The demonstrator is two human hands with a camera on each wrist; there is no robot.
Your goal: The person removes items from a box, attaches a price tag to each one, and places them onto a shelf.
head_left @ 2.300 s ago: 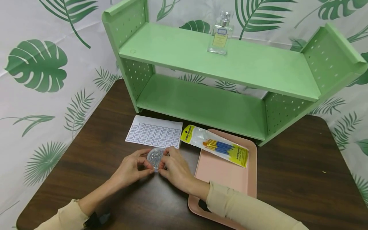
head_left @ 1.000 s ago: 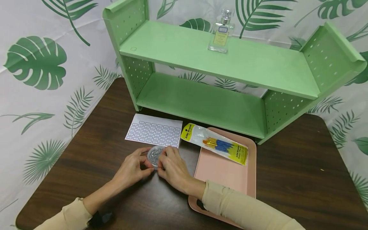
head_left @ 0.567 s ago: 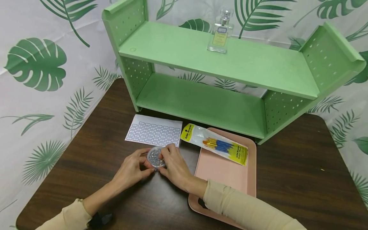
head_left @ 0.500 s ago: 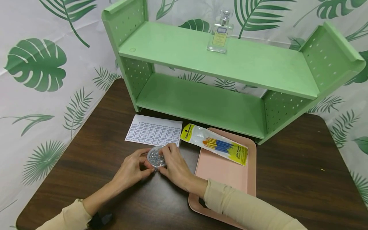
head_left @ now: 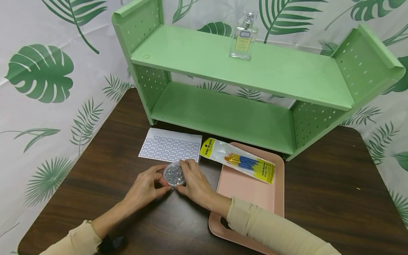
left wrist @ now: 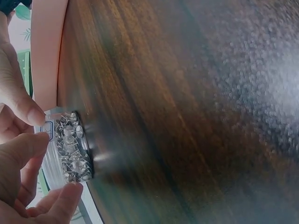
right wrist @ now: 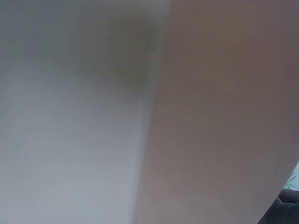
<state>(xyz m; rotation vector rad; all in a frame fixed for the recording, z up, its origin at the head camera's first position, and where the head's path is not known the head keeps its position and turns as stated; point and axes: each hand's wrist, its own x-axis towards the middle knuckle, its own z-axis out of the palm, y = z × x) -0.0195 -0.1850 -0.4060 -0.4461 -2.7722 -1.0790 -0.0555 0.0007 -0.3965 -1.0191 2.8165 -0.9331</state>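
Observation:
A round clear tub of push pins (head_left: 174,174) stands on the dark wooden table (head_left: 153,219), just in front of a sheet of blue-bordered labels (head_left: 170,145). My left hand (head_left: 149,184) grips the tub's left side, thumb at the front. From the right, my right hand (head_left: 196,184) holds it with the fingers bent along the far right rim and the thumb near the front. In the left wrist view, a blue-bordered label (left wrist: 48,130) shows on the tub's clear wall, with both thumbs close to it. Only blurred pale and pinkish surfaces fill most of the right wrist view.
A pink tray (head_left: 278,198) lies under my right forearm, with a packet of artist brushes (head_left: 242,159) across its far end. Behind stands a green two-tier shelf (head_left: 223,109) bearing a glass perfume bottle (head_left: 243,42). A dark object (head_left: 111,242) lies by my left sleeve.
My right fingers have slid off the tub's top to its right side, so more of the pins show. The tub sits slightly farther right; my left hand has stayed nearly still.

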